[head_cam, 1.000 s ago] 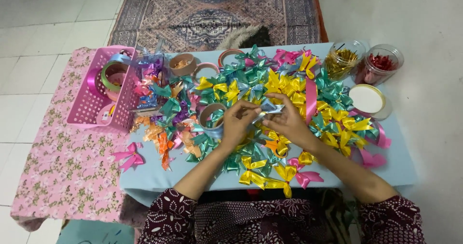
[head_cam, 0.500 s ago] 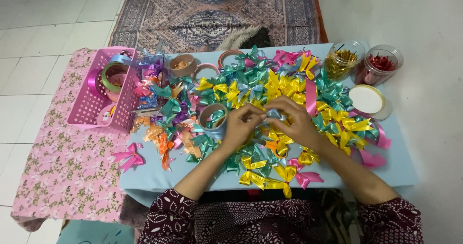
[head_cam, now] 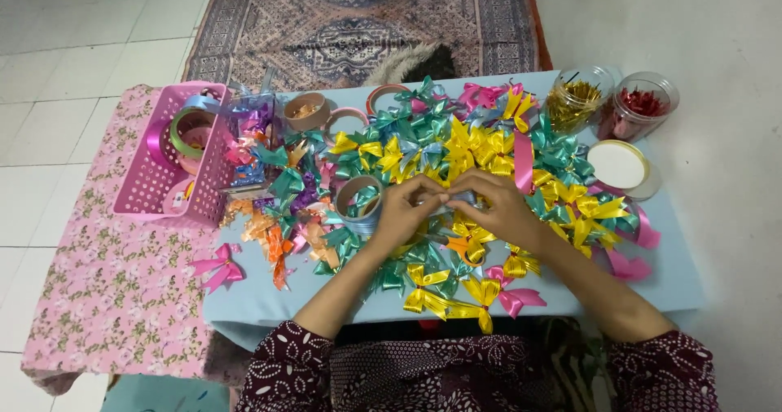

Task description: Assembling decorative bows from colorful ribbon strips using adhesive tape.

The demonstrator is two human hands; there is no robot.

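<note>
Two bare hands meet over a heap of shiny ribbon bows on a pale blue table point(head_cam: 269, 298).

The left hand point(head_cam: 405, 210) and right hand point(head_cam: 495, 208) pinch opposite ends of a short pale blue ribbon strip point(head_cam: 456, 198), fingertips closed on it. The strip lies between them, its long axis running left to right, equally near both hands, above the yellow and teal bows point(head_cam: 456, 147). A brown tape roll point(head_cam: 359, 197) sits just beside the left hand.
</note>
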